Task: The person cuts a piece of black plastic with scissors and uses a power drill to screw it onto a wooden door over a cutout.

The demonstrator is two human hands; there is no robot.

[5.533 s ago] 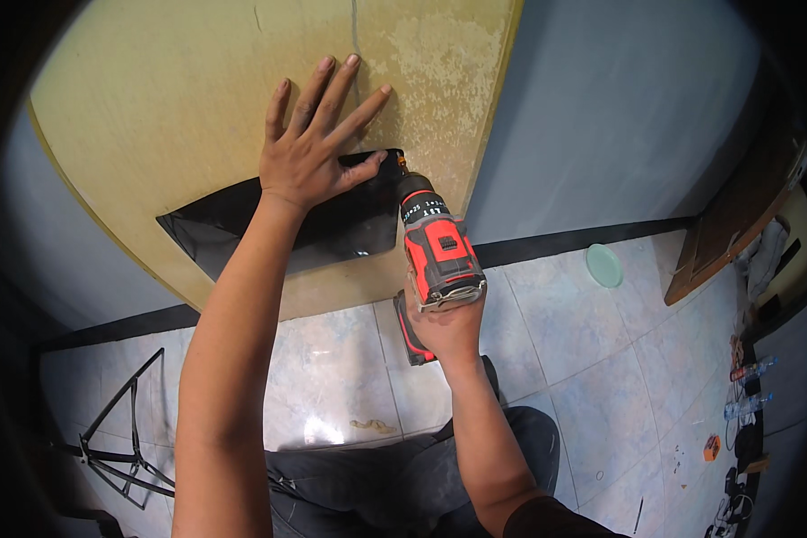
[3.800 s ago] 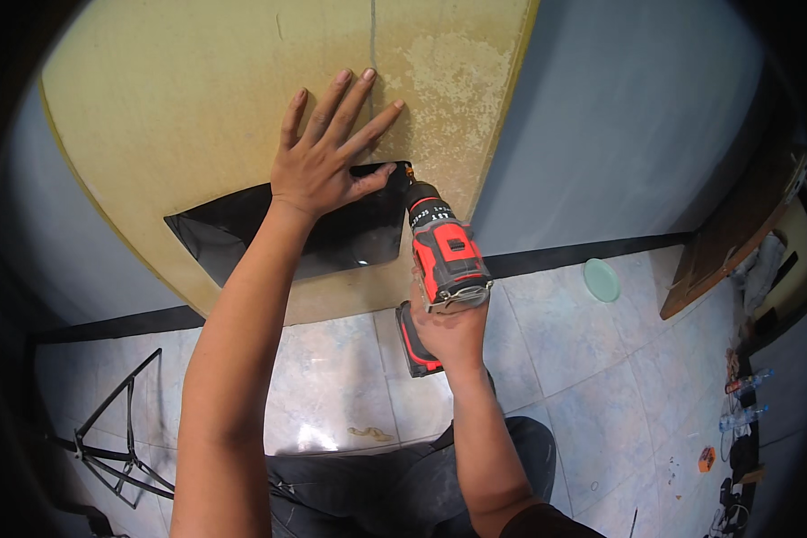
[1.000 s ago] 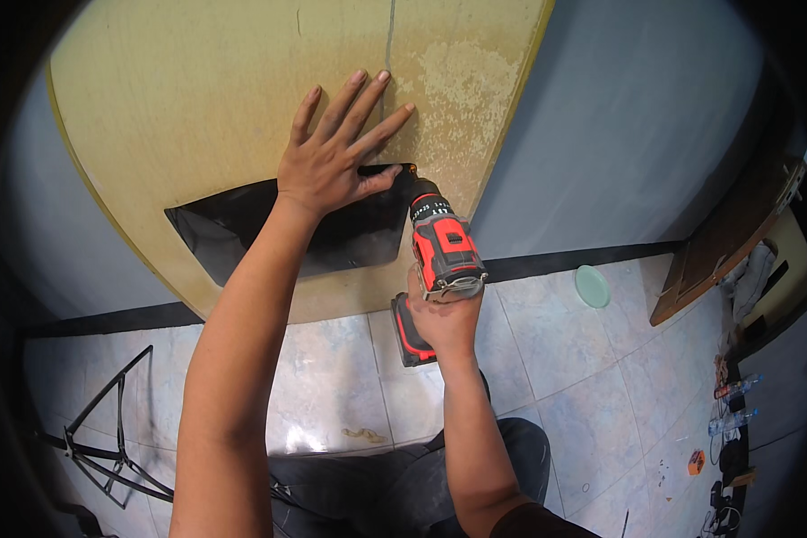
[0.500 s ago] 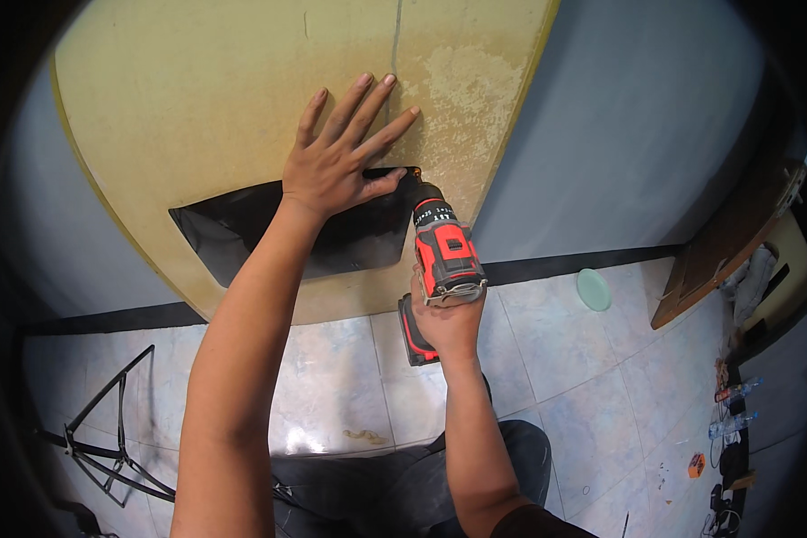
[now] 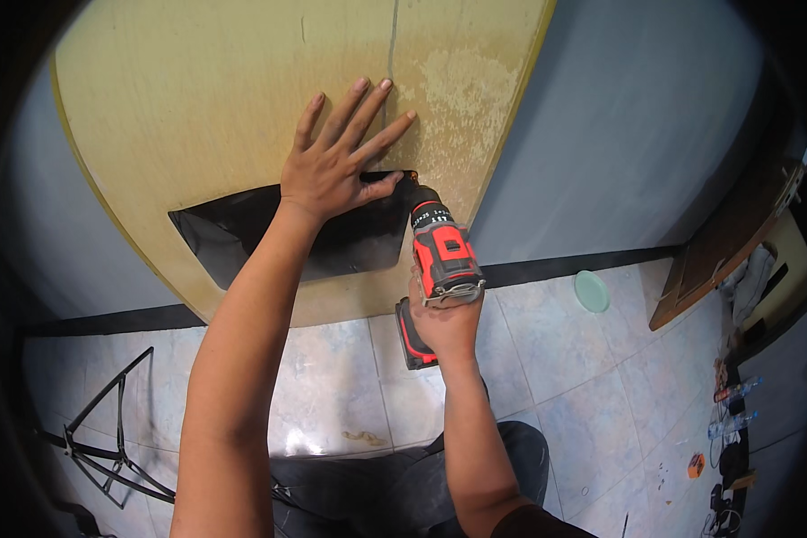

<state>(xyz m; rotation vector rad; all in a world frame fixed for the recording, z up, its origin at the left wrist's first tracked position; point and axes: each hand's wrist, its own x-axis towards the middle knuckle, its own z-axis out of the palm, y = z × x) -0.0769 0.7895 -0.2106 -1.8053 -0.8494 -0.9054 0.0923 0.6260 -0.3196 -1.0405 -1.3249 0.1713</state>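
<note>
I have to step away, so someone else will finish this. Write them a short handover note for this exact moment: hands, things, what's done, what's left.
Left hand: flat, fingers spread, pressing the black sheet against the yellow board that leans on the wall.
Right hand: gripping the red drill, its tip at the sheet's upper right corner.
Done: sheet placed on the board's lower part and held in place; drill lined up at that corner.
Left: whether a screw is in at that corner cannot be told; the other corners show no visible fastener.
Nearby: a black metal frame on the tiled floor at the left.
</note>
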